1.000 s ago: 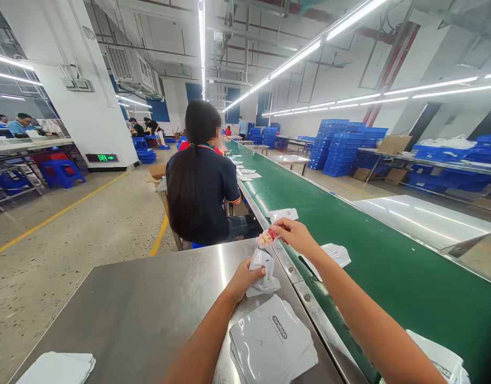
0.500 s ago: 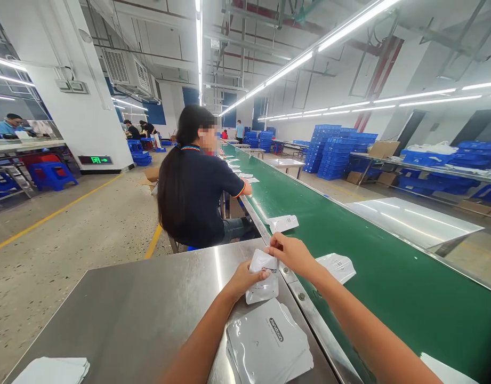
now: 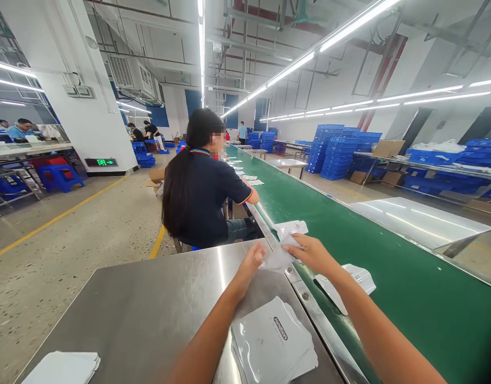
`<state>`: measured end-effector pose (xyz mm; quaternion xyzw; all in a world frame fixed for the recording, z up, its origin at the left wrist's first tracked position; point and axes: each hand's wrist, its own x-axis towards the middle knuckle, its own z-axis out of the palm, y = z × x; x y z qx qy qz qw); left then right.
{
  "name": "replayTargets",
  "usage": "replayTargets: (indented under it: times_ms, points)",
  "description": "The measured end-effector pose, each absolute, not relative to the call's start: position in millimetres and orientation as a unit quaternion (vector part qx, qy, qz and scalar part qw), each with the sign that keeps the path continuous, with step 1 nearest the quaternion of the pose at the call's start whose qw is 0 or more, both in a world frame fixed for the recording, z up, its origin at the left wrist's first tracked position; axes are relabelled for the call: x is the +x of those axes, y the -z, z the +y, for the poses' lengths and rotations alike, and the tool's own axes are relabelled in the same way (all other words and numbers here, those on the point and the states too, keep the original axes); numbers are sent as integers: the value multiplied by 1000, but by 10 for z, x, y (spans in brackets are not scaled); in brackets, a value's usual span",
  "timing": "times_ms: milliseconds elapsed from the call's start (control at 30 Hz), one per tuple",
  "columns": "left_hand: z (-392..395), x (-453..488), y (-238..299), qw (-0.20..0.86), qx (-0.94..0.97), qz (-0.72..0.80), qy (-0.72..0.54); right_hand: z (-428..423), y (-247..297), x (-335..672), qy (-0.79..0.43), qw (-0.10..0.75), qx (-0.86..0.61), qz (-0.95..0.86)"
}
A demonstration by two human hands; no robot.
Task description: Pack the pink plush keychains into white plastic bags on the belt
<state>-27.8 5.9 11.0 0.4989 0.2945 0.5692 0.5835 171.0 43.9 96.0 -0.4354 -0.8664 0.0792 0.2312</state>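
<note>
While the right hand [image 3: 312, 255] pinched a white pouch [image 3: 278, 258] by its right edge in the head view, the left hand [image 3: 247, 266] was loosely spread at the opposite edge, contact too blurred to tell. That pouch was over the metal rail [image 3: 321, 321] between bench [image 3: 149, 304] and green belt [image 3: 413, 261], its contents hidden. Printed pouches [image 3: 271, 344] lay stacked nearer; beyond the belt, a blue crate [image 3: 431, 156] held white plastic [image 3: 439, 145].

White pouch [image 3: 278, 259], motion-blurred, pinched at its upper right end in the right hand [image 3: 312, 253]. Hangs tilted, body sloping down-left from those fingers. Left edge right at left hand's [image 3: 250, 265] loosened fingers; can't tell if touching.
</note>
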Motion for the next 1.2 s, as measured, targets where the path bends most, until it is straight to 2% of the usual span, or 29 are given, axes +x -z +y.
replayTargets:
  times_ms: [133, 233, 333, 400, 467, 567, 633, 700, 800, 1000, 1200]
  points:
    - [175, -429, 137, 564, 444, 380, -583, 728, -810, 2149, 49, 240, -555, -795]
    - [214, -445, 240, 555, 440, 395, -586, 918, -696, 2504, 19, 226, -617, -754]
    - [208, -409, 255, 545, 456, 398, -580, 1038, -621, 2818, -47, 173, -676, -715]
    - [198, -389, 243, 540, 459, 401, -580, 1035, -600, 2942, -35, 160, -710, -685]
    - [189, -380, 228, 538, 460, 404, -579, 933, -588, 2944, 24, 183, -724, -664]
    - [173, -380, 207, 535, 466, 407, -575, 583, -521, 2681, 55, 236, -666, -706]
    - [157, -383, 200, 531, 472, 411, -571, 265, -412, 2385, -20, 246, -580, -776]
    - [145, -386, 199, 526, 476, 415, -569, -49, -270, 2083, -91, 232, -473, -845]
    - [141, -386, 207, 524, 477, 419, -567, -387, -75, 1757, -132, 189, -373, -899]
    - [144, -356, 176, 513, 488, 426, -563, -552, 57, 1567, -128, 128, -317, -931]
    - [153, -390, 170, 510, 490, 441, -553, -566, 114, 1496, -116, 140, -324, -929]
